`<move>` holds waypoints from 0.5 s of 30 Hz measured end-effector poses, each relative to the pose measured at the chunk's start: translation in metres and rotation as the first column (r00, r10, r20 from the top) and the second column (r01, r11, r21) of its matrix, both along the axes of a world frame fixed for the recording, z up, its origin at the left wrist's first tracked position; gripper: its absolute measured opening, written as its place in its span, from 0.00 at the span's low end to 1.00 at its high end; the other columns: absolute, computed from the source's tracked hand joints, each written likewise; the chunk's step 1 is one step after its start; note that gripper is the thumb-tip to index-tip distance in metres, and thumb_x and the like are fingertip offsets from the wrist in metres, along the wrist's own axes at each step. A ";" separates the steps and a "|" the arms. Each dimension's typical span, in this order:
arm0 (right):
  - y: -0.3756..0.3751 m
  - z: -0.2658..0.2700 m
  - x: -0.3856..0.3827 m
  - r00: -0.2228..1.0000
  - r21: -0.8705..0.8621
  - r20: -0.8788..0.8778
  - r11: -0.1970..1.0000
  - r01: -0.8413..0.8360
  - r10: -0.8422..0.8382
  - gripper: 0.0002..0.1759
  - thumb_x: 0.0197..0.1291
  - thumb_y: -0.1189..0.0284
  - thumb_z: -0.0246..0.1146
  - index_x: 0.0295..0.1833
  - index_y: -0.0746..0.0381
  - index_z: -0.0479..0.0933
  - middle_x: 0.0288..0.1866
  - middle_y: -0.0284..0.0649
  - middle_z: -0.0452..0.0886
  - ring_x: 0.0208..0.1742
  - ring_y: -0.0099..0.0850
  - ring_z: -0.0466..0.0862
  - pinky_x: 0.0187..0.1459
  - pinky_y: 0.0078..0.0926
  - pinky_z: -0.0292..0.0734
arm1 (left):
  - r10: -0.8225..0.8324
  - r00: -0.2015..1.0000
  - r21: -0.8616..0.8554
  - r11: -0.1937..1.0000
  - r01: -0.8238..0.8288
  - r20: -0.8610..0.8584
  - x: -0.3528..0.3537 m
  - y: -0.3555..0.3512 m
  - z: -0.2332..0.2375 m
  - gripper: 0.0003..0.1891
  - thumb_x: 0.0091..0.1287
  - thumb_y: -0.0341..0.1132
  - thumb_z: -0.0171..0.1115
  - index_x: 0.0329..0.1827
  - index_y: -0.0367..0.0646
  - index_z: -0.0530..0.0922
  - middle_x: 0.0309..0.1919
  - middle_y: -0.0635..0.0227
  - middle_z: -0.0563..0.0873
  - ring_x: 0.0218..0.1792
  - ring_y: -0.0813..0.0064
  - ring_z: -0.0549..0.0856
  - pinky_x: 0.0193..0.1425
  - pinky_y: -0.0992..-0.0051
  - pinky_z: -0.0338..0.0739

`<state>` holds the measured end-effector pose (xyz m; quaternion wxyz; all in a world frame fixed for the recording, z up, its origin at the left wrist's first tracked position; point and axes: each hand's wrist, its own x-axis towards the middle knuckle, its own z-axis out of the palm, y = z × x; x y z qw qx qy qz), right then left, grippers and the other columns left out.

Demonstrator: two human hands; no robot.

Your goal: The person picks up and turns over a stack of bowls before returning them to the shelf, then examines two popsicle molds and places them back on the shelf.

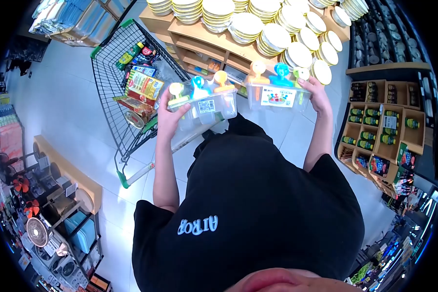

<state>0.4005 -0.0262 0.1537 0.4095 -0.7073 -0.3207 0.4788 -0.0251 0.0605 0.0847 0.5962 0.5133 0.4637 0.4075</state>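
Note:
Two clear plastic popsicle molds with colored handles are held up side by side in front of my body. My left hand (pixel 173 114) grips the left end of one mold (pixel 214 108), which has green, blue and orange handles and a small white label. In my right hand (pixel 317 95) is the right end of the other mold (pixel 277 97), with orange, blue and green handles and a printed picture label. The molds are close together at their inner ends. Fingers of both hands wrap around the mold ends.
A shopping cart (pixel 107 92) with packaged goods stands at the left. Stacked yellow-rimmed bowls (pixel 272 36) cover a wooden display (pixel 199 36) ahead. Wooden shelves (pixel 379 121) with green-labeled jars are at the right. Fans (pixel 38 232) and boxes fill a rack at the lower left.

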 end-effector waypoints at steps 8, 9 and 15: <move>0.013 -0.009 -0.017 0.975 -0.010 -0.119 0.981 -0.191 0.189 0.26 0.62 0.57 0.64 0.57 0.67 0.77 0.47 0.35 0.82 0.47 0.22 0.79 0.50 0.20 0.71 | -0.001 0.999 0.013 1.000 0.000 0.041 -0.014 0.008 -0.005 0.43 0.51 0.35 0.77 0.70 0.35 0.64 0.60 0.58 0.76 0.61 0.69 0.75 0.66 0.70 0.69; 0.015 -0.010 -0.018 0.973 -0.015 -0.118 0.979 -0.203 0.200 0.27 0.62 0.57 0.64 0.57 0.67 0.77 0.47 0.35 0.82 0.47 0.22 0.79 0.50 0.20 0.71 | 0.016 0.999 -0.002 1.000 -0.016 0.049 -0.015 0.007 -0.003 0.43 0.51 0.35 0.77 0.70 0.35 0.63 0.60 0.59 0.75 0.61 0.69 0.75 0.66 0.70 0.68; 0.024 -0.015 -0.016 0.969 0.009 -0.152 0.981 -0.196 0.195 0.26 0.61 0.57 0.65 0.56 0.67 0.77 0.46 0.35 0.82 0.45 0.21 0.80 0.47 0.19 0.73 | 0.040 0.993 -0.021 0.999 -0.038 0.107 -0.020 0.002 0.000 0.43 0.52 0.34 0.77 0.71 0.35 0.63 0.61 0.59 0.75 0.61 0.69 0.75 0.66 0.70 0.68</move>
